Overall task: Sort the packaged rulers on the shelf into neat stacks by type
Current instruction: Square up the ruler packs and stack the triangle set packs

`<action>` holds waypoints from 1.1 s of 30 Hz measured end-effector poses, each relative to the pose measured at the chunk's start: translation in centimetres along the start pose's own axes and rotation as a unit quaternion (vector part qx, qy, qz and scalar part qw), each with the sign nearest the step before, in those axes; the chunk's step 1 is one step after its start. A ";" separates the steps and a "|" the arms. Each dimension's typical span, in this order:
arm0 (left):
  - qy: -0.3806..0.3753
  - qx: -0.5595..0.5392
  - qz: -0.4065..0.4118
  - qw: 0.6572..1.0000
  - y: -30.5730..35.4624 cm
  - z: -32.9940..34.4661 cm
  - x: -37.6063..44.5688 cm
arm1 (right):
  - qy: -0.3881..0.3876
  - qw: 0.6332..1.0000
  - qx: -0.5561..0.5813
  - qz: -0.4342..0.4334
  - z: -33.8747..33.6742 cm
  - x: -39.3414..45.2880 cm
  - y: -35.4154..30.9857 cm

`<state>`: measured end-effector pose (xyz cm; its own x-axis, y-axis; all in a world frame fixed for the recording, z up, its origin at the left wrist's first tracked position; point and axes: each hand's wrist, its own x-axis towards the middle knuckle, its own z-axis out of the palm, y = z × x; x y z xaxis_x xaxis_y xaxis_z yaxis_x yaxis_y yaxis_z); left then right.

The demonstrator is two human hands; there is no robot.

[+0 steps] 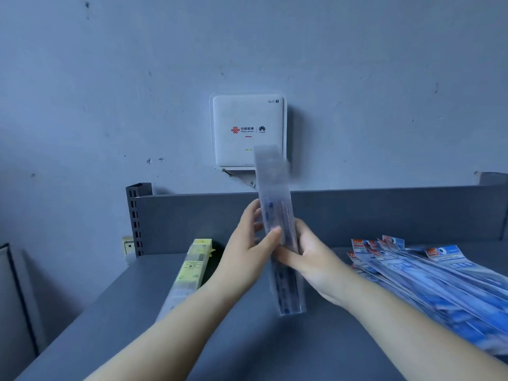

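The grey shelf (170,320) runs out of view at the bottom and right. On its right side a fanned pile of blue packs (428,279) is cut off by the right edge; its print is too blurred to read. Over the shelf's middle, both hands hold 1 clear pack (277,215) nearly upright, blue marks inside, its top smeared by motion blur. The left hand (247,243) grips its left edge, thumb across the front; the right hand (313,259) clasps it from the right. A yellow-labelled pack (189,273) lies flat at left, partly behind the left forearm. The clear pack overlaps a white router (247,127) on the wall.
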<state>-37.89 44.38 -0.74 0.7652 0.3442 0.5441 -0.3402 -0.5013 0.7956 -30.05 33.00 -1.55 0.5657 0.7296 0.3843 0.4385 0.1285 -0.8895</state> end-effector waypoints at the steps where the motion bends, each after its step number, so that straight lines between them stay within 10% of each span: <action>1: -0.006 -0.009 -0.013 1.000 -0.5 0.2 -0.2 | -0.008 0.999 -0.031 0.010 0.1 -0.2 0.4; 33: -0.079 0.100 0.023 0.992 -2.4 0.1 -2.5 | -0.087 0.983 -0.160 0.023 -0.1 -1.7 1.5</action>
<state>-38.87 44.62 -4.02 0.8330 0.1959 0.5175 -0.2740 -0.6664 0.6934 -30.22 31.90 -3.51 0.4740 0.8376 0.2716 0.6281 -0.1054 -0.7710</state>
